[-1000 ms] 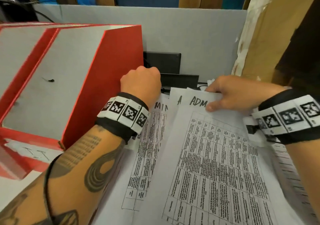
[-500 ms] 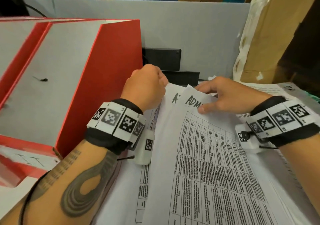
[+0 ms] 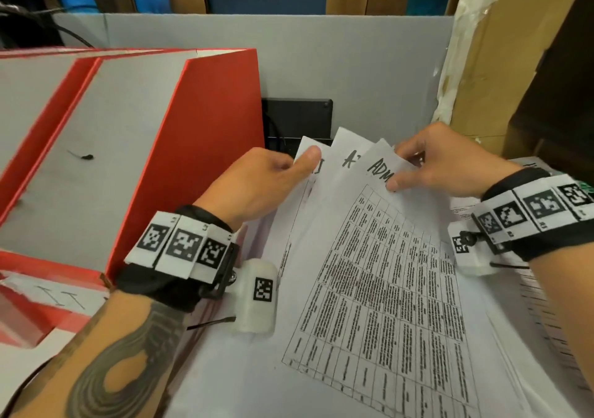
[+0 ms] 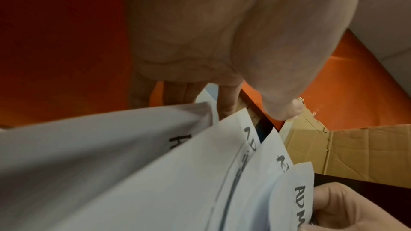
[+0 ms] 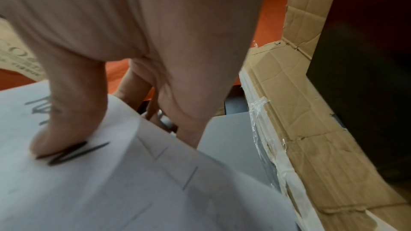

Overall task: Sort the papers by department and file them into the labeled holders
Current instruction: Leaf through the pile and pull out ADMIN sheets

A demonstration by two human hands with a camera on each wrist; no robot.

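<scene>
A fanned stack of printed papers point(image 3: 369, 273) marked "ADM" in black ink is lifted at its far end, just right of the red file holders point(image 3: 199, 147). My left hand point(image 3: 273, 176) pinches the stack's top left corner, thumb on top. My right hand point(image 3: 430, 167) pinches the front sheet's top right corner, thumb beside the "ADM" lettering. In the left wrist view the papers point(image 4: 155, 173) show several "AD" headings fanned apart. In the right wrist view my thumb presses the top sheet point(image 5: 111, 173). A holder label reading "IT" point(image 3: 61, 298) is at the lower left.
A grey partition point(image 3: 337, 64) closes the back, with a black box point(image 3: 297, 122) low against it. A cardboard box point(image 3: 501, 48) stands at the right. More printed sheets point(image 3: 546, 321) lie under my right wrist.
The paper stack's far end has risen off the desk and fanned out. My left hand opened from a fist and took the top left corner; both hands moved up.
</scene>
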